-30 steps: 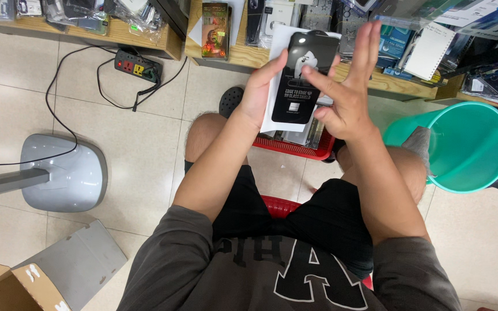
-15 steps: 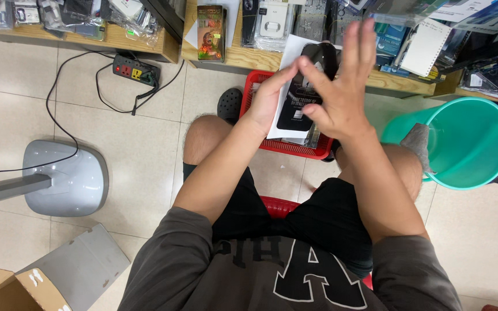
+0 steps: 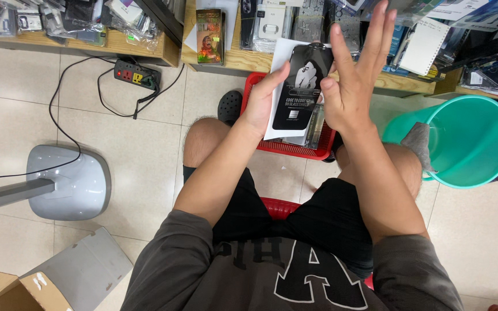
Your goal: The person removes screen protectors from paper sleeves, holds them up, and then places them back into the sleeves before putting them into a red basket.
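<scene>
Both hands are working just above the centre of the frame. The left hand (image 3: 263, 101) is gripping a flat rectangular package (image 3: 302, 89) by its left edge, thumb pressing on the front, holding it upright facing the camera. That package is showing a black front with a pale figure and light lettering, backed by a white card sticking out at the top and left. The right hand (image 3: 353, 86) is standing open beside the package's right edge, fingers spread and pointing to the top of the frame, thumb tip touching the package's side; it is not closing on anything.

Directly beneath the package, a red plastic basket (image 3: 295, 151) is sitting on the tiled floor between the person's knees, holding more flat packs. To the right, a teal bucket (image 3: 474, 144) is standing with a grey cloth (image 3: 417, 141) hanging over its near rim. Along the top of the frame, a low wooden shelf (image 3: 243, 57) is carrying many packets: an upright orange-and-green box (image 3: 209, 35) left of the hands, white and clear sleeves further along, a white spiral-edged pad at upper right. A black power strip (image 3: 137, 75) with coloured switches is lying at upper left, its cable trailing. A grey stand base (image 3: 67, 183) is sitting at the left, and a cardboard box (image 3: 7, 294) is filling the lower left corner.
</scene>
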